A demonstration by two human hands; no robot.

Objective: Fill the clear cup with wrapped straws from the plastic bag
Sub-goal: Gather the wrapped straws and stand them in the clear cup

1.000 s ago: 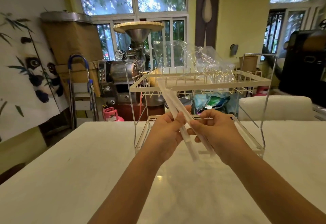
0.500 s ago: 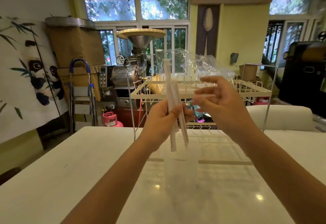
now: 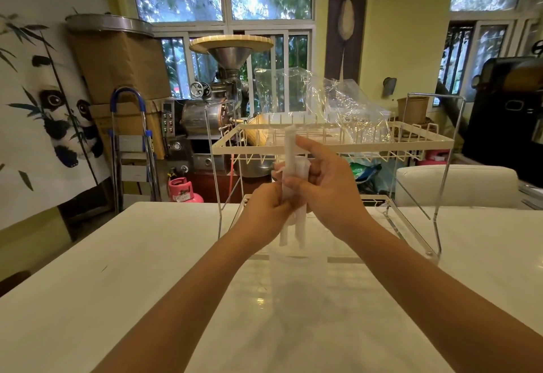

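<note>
Both hands hold a small bunch of white paper-wrapped straws (image 3: 289,149) upright in front of me, above the table. My left hand (image 3: 264,211) grips the bunch low down. My right hand (image 3: 326,187) wraps around it higher up, with the index finger stretched out. The straws' lower ends stick out below the hands. The clear plastic bag (image 3: 332,102) lies crumpled on the top shelf of the wire rack (image 3: 346,147) behind the hands. I cannot make out a clear cup.
The two-tier white wire rack stands on the white table (image 3: 117,284), just behind my hands. Beyond the table are a coffee roaster (image 3: 226,102), a pink gas cylinder (image 3: 183,189), a step ladder (image 3: 132,149) and a white chair back (image 3: 455,186).
My right hand, open and apart from the straws half a second ago, has come back and closed around the bunch. The straws went from slanted to upright.
</note>
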